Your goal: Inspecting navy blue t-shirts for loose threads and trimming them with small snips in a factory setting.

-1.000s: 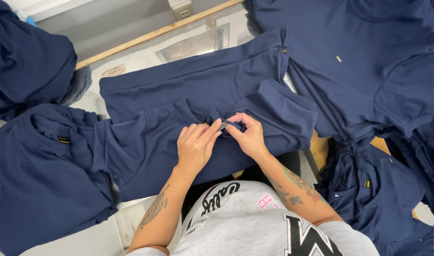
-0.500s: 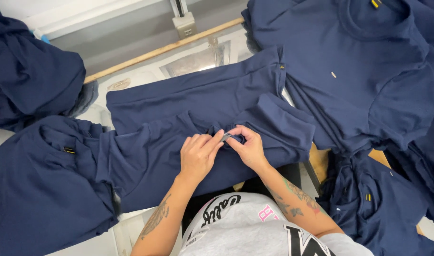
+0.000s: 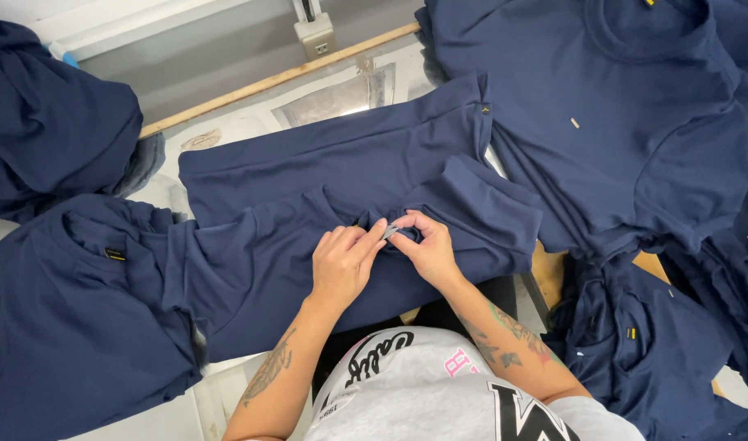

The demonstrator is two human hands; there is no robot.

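Pinching a small grey tool (image 3: 390, 231) between closed fingertips, left hand (image 3: 341, 263) and right hand (image 3: 427, 249) bunch the navy shirt (image 3: 308, 175), steadying its fabric.

A pale work table (image 3: 227, 139) carries everything here, with a wooden strip (image 3: 276, 79) running along its far edge toward twelve o'clock. Spread across the middle lies a navy garment (image 3: 325, 188), its folded sleeve (image 3: 488, 204) pointing to three o'clock. At two o'clock a navy shirt (image 3: 619, 122) lies flat, neck opening away from the person. At nine to seven o'clock sits a stack of navy shirts (image 3: 63, 327), and at ten o'clock a bunched navy pile (image 3: 55, 139). More navy garments (image 3: 651, 351) are heaped at four o'clock.
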